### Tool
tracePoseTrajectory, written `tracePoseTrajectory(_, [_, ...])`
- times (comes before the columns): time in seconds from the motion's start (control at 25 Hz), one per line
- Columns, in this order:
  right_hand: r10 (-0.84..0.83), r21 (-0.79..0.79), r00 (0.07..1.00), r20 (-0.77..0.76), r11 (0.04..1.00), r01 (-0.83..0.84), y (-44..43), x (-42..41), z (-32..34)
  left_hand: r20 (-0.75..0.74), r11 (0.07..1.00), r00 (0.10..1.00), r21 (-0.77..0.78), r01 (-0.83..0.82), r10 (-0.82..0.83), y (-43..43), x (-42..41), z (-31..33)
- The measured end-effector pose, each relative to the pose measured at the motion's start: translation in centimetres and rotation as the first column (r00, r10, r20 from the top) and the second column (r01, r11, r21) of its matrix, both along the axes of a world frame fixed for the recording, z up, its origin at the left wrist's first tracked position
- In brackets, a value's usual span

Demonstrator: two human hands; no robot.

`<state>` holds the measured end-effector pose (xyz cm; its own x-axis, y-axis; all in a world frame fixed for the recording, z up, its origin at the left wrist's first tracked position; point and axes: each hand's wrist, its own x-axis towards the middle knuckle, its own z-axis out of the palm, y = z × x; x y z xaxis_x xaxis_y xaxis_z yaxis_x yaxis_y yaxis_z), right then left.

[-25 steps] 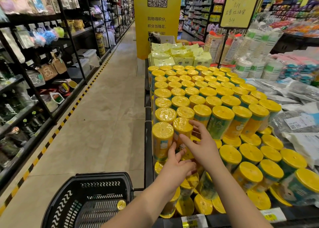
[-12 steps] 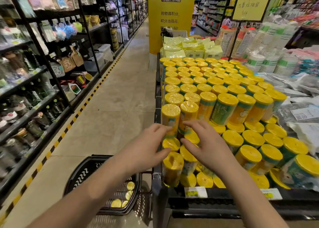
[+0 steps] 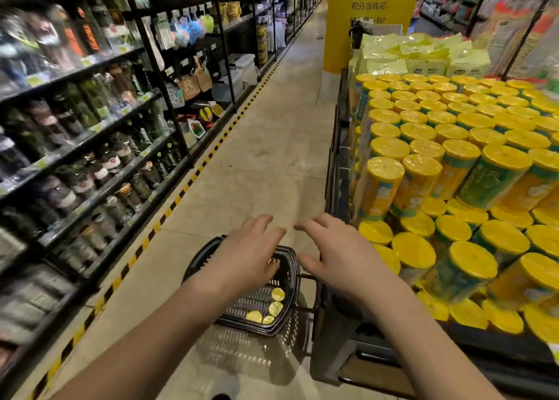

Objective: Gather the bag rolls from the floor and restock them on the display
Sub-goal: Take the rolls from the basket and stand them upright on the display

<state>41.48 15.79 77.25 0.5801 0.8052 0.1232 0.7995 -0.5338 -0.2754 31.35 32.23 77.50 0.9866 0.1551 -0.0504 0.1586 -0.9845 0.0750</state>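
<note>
A supermarket aisle seen from head height, looking down. Both of the person's hands have left the stack where, a moment ago, they were settling rolls into place at the near corner of the display. They now hover side by side in the lower centre of the frame.

The left hand point(image 3: 245, 257) and right hand point(image 3: 341, 257) are both released, palms down, fingers spread and slightly bent, holding nothing. They hang above a black shopping basket point(image 3: 257, 328) standing on the tiled floor point(image 3: 248, 163), just beside the near left corner of the display counter point(image 3: 335, 172).

Inside the basket, at its lower right, lie a few yellow-capped bag rolls point(image 3: 273, 307). There seem to be four, though the left hand hides part of the basket, so there may be more.

The right half of the frame is filled by the stocked rolls point(image 3: 453, 163), upright in tight rows, with a lower tier of caps nearer the camera. Dark shelves point(image 3: 90, 127) of bottles run down the left, blurred.

The shift suggests the last batch is placed and the hands are going back to the basket for more, so restocking is well along but not finished.
</note>
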Motion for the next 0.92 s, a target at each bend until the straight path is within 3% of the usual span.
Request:
tracePoseTrajectory(0.32, [-0.026,-0.292,0.997,-0.068,0.956,0.005,17.9,1.2,-5.2,-0.108,0.995,0.994,-0.089,-0.038,0.028,17.2,0.9,-6.7])
tracePoseTrajectory(0.48, [-0.119,-0.347,0.987,-0.108,0.935,0.075,25.4,2.6,-8.4,-0.17,0.99,0.983,-0.135,0.041,-0.064,25.5,2.8,-11.3])
tracePoseTrajectory(0.72, [-0.279,-0.461,0.936,-0.214,0.874,0.156,26.1,4.6,-15.7,-0.284,0.971,0.943,-0.209,0.117,-0.174,29.2,6.0,-17.9])
tracePoseTrajectory(0.92, [-0.373,-0.5,0.876,-0.307,0.846,0.185,25.4,6.2,-26.5,-0.369,0.956,0.91,-0.279,0.086,-0.19,28.5,8.0,-27.9])
